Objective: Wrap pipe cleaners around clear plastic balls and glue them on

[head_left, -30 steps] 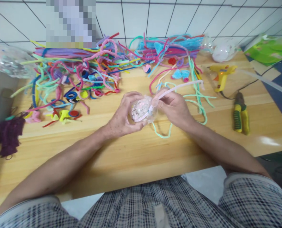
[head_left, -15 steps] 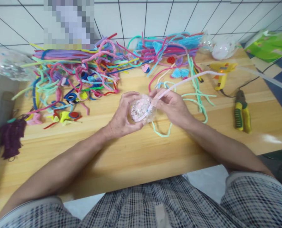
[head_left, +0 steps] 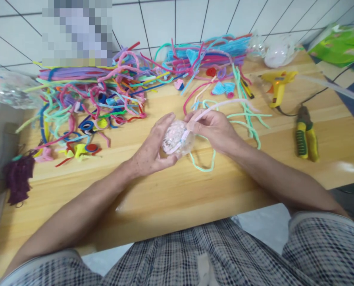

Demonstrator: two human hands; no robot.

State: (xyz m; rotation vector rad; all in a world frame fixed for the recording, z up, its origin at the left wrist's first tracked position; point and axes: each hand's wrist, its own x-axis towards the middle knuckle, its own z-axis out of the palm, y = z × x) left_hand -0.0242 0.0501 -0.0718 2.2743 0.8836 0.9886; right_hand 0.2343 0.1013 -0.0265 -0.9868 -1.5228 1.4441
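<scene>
A clear, shiny ball (head_left: 176, 137) with silvery and pinkish bits sits in my left hand (head_left: 153, 153), thumb below it and fingers curved around its far left side. My right hand (head_left: 211, 127) pinches a pale pink pipe cleaner (head_left: 221, 106) against the ball's right side. Part of that pipe cleaner lies along the ball's surface, and its loose end arcs away to the right. Beneath the hands, a mint green pipe cleaner (head_left: 202, 170) loops on the table. My right fingertips hide where the pink strand meets the ball.
Several coloured pipe cleaners (head_left: 75, 74) are heaped along the back and left. A yellow glue gun (head_left: 278, 84) stands at the right, with yellow-green pliers (head_left: 305, 137) in front of it. Clear balls (head_left: 278, 53) sit at the back right. A purple tasselled piece (head_left: 20, 176) hangs at the left.
The pink pipe cleaner's free end has dropped lower and swung left, away from the glue gun. Both hands remain at the ball, and the left fingers are slightly straighter. The camera view has shifted slightly.
</scene>
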